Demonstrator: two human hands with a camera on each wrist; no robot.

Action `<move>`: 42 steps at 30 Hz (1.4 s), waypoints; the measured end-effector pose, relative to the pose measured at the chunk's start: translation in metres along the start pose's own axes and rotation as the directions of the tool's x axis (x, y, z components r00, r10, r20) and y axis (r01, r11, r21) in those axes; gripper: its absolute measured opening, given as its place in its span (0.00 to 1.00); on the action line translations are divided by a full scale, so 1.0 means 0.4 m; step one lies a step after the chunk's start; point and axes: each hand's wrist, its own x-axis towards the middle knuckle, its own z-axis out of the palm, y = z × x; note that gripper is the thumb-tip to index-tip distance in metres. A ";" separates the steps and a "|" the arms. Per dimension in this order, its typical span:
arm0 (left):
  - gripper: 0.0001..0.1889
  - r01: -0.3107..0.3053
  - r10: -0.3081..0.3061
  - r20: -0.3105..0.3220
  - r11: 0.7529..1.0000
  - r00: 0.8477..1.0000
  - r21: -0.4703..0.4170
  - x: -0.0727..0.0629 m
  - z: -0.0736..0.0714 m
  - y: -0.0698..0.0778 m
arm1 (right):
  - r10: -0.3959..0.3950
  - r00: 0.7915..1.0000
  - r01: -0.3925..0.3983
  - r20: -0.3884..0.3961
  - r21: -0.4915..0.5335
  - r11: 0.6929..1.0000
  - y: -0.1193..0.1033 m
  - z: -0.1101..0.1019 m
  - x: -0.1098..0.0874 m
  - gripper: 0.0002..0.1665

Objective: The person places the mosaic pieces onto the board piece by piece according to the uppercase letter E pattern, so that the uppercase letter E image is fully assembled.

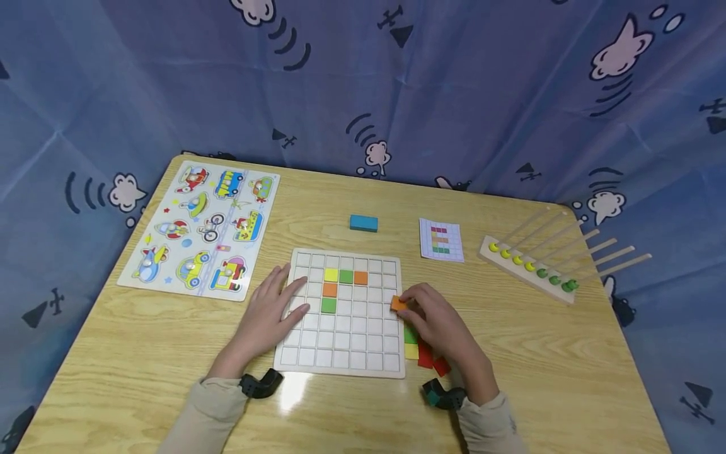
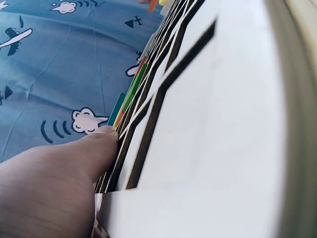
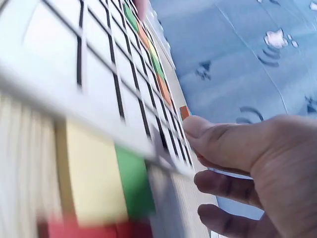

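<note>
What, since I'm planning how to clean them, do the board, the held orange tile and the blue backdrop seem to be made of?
Board: probably wood or fibreboard with a smooth white face, judging by its pale tan border.
Orange tile: perhaps painted wood or plastic; its flat, even colour leaves this open.
Backdrop: most likely printed fabric, matte, as its folds and creases suggest.

a vehicle puzzle (image 1: 195,232) lies left — blue block (image 1: 363,223) between, peg rack (image 1: 526,270) right.

Right hand (image 1: 438,320) pinched an orange tile (image 1: 397,304) at the right edge of a gridded board (image 1: 343,341).
Left hand (image 1: 265,320) rested on the board's left side; a blue block (image 1: 363,223) lay farther off.
</note>
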 end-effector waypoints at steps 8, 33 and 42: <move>0.30 0.010 -0.010 0.001 1.000 1.000 0.001 -0.003 0.000 0.002 | -0.199 0.980 0.201 0.029 -0.097 0.975 -0.074 0.049 0.067 0.08; 0.30 0.004 -0.004 -0.009 1.000 1.000 0.005 -0.001 -0.002 0.003 | -0.241 0.963 0.260 0.117 -0.192 0.946 -0.136 0.113 0.112 0.11; 0.30 0.007 -0.007 -0.004 1.000 1.000 0.003 -0.002 -0.005 0.004 | -0.236 0.965 0.253 0.111 -0.181 0.950 -0.137 0.114 0.113 0.10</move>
